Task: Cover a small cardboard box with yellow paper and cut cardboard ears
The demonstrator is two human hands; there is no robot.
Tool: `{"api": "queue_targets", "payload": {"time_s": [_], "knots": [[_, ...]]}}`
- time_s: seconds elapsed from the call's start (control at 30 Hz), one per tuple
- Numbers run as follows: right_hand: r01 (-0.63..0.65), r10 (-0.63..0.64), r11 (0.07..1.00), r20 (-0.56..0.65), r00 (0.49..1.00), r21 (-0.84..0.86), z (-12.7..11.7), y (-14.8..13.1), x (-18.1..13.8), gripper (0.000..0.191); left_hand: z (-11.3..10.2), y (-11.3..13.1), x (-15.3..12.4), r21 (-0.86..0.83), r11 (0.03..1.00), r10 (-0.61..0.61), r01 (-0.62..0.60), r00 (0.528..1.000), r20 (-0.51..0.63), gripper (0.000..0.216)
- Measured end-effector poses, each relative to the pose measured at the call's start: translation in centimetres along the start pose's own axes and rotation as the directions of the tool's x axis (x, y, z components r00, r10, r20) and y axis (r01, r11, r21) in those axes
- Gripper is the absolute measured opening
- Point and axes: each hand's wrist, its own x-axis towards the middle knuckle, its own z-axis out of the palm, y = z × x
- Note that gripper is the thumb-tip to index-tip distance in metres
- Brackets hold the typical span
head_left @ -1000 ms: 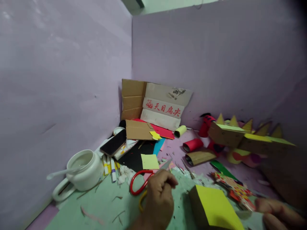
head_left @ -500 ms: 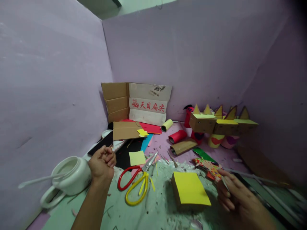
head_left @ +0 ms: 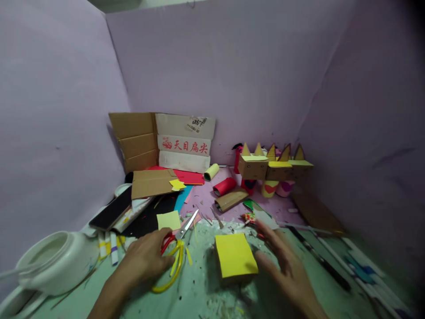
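My left hand (head_left: 146, 254) is at the scissors (head_left: 181, 235), its fingers curled over the red handle and its thumb by the yellow one. The scissors lie on the table, blades pointing away. My right hand (head_left: 287, 266) is open, thumb and fingers apart, just right of a small cardboard box (head_left: 235, 257) with a yellow paper top. Beyond its fingertips lies a red-and-yellow patterned piece (head_left: 249, 217), partly hidden. A pale yellow paper square (head_left: 168, 220) lies behind the scissors.
A white pot (head_left: 59, 261) stands at left, near markers (head_left: 113, 248) and a phone (head_left: 111, 208). Cardboard tubes (head_left: 231, 199) lie mid-back. Box-headed paper figures (head_left: 254, 167) stand back right. A black-and-white stick (head_left: 320, 261) lies at right; folded cardboard (head_left: 184, 144) stands behind.
My left hand has opened from a loose fist and come down onto the scissors. My right hand has let go of the patterned piece and moved toward the box. The view has turned right.
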Motion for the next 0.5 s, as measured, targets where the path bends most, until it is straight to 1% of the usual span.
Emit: {"api": "queue_targets", "payload": {"time_s": [0.03, 0.1, 0.13, 0.17, 0.23, 0.33, 0.4, 0.5], "knots": [[0.025, -0.019, 0.998, 0.098, 0.995, -0.06, 0.3, -0.2, -0.1, 0.076, 0.1, 0.3, -0.3, 0.065, 0.998, 0.014, -0.016, 0.999, 0.031, 0.051], [-0.009, 0.044, 0.99, 0.246, 0.968, -0.14, 1.1, -0.5, -0.2, 0.103, 0.3, 0.9, -0.5, 0.125, 0.992, 0.017, -0.025, 0.997, 0.071, 0.058], [-0.042, 0.091, 0.984, 0.291, 0.952, -0.171, 1.6, -0.6, -0.3, 0.11, 0.4, 1.0, -0.4, 0.136, 0.99, 0.012, -0.023, 0.997, 0.079, 0.06], [-0.065, 0.124, 0.98, 0.316, 0.94, -0.19, 2.0, -0.8, -0.4, 0.112, 0.5, 1.2, -0.3, 0.139, 0.99, -0.004, -0.008, 0.996, 0.086, 0.063], [-0.067, 0.128, 0.978, 0.315, 0.94, -0.196, 2.5, -1.1, -0.4, 0.107, 0.6, 1.4, -0.1, 0.117, 0.993, -0.042, 0.032, 0.996, 0.08, 0.065], [-0.022, 0.064, 0.982, 0.219, 0.974, -0.19, 2.5, -1.4, -0.5, 0.098, 0.4, 1.9, 0.1, 0.019, 0.997, -0.078, 0.078, 0.997, 0.02, 0.061], [-0.012, 0.051, 0.975, 0.174, 0.983, -0.221, 2.0, -1.3, -0.6, 0.096, 0.3, 2.5, -0.1, -0.094, 0.995, -0.038, 0.036, 0.999, -0.015, 0.057], [0.02, 0.031, 0.963, 0.184, 0.982, -0.269, 0.9, -0.2, -0.6, 0.094, 0.9, 3.5, -0.9, -0.236, 0.969, 0.074, -0.077, 0.997, -0.021, 0.051]]}}
